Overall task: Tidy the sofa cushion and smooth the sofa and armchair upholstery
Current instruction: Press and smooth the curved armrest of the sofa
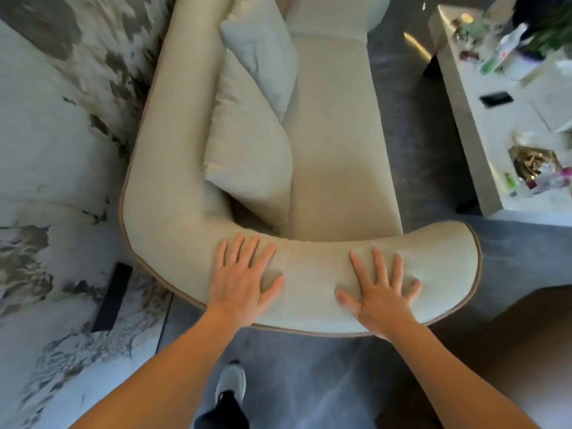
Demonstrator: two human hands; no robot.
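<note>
Running left to right beneath the flat, spread, empty left hand (240, 274) and right hand (379, 287), the sofa arm (309, 274) is pressed, its right end nearer the latter.

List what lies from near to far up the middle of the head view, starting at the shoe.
Shoe → left hand flat on the sofa armrest → large cream cushion → pale grey cushion.

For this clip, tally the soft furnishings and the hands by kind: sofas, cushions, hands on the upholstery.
Sofa: 1
Cushions: 2, a large cream cushion and a pale grey cushion behind it
Hands flat on the sofa arm: 2, left hand and right hand
Total: 5
</note>
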